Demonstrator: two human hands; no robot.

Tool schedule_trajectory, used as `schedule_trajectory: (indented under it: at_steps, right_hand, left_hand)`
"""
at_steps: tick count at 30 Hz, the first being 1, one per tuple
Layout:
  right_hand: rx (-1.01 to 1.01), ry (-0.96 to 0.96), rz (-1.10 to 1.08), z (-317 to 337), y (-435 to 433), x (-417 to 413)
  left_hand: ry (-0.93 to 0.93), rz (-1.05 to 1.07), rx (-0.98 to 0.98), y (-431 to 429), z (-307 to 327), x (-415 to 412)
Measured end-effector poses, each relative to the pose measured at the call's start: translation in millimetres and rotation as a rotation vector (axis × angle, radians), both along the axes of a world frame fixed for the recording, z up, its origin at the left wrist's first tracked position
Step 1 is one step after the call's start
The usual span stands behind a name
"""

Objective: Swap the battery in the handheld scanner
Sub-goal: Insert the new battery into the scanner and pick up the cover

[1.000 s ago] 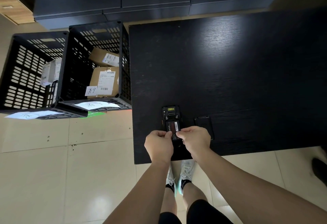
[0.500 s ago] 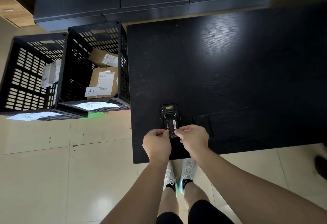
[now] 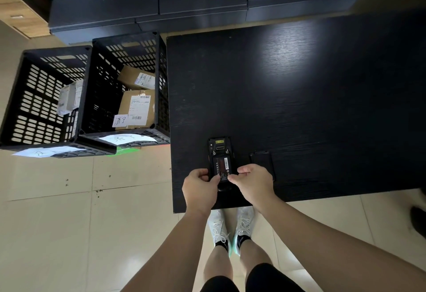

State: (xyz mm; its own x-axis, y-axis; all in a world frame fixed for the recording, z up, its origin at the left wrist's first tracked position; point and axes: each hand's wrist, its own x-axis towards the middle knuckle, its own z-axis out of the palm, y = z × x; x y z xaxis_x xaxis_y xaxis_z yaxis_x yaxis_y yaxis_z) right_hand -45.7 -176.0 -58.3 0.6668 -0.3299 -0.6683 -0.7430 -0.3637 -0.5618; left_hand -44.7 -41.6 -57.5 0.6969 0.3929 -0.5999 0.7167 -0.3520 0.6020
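The scanner (image 3: 220, 153) lay face down near the table (image 3: 299, 107) edge, battery (image 3: 221, 167) showing in its open back. Left hand (image 3: 200, 186) and right hand (image 3: 252, 182) flanked its lower end, fingertips pinched on the battery's near edge. The cover (image 3: 261, 161) sat just right.

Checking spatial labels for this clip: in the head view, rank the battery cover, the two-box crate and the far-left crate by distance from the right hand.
1. battery cover, on the table just beyond the right hand.
2. two-box crate, on the floor against the table's left edge.
3. far-left crate, farthest left.
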Motion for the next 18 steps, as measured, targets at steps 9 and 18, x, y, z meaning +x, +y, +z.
schedule_trajectory:
  at_steps: [9,18]
  right_hand:
    - [-0.011,0.041,0.013,-8,2,3]
    - [-0.005,0.022,0.009,-13,-1,4]
  left_hand:
    - [0.028,-0.146,-0.007,8,-8,8]
    - [0.024,-0.126,0.028,5,-15,7]
